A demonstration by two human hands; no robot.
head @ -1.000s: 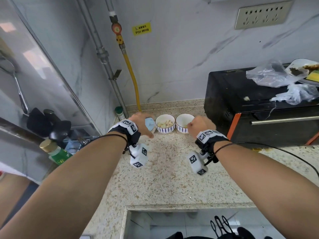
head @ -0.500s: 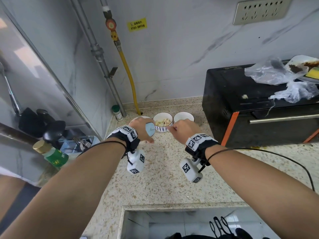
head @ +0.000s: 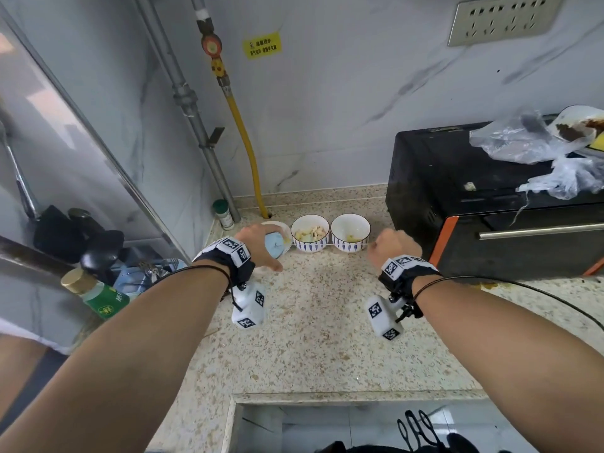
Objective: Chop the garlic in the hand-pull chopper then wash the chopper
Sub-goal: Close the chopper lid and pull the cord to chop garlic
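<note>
Hand-pull chopper (head: 277, 250), with a pale blue lid, stands on the speckled counter (head: 310, 322) near the back wall, just left of two white bowls. The left hand (head: 258, 246) lies over it and grips it, fingers curled round its far side and thumb pointing out to the right. The right hand (head: 395, 248) is closed into a fist in front of the black oven (head: 457, 207). A thin pull cord (head: 366, 245) runs from the chopper past the bowls into this fist; the handle itself is hidden inside the fingers. The middle bowl (head: 310, 245) holds garlic cloves (head: 310, 232), and the right bowl (head: 350, 245) holds only a few small pieces.
</note>
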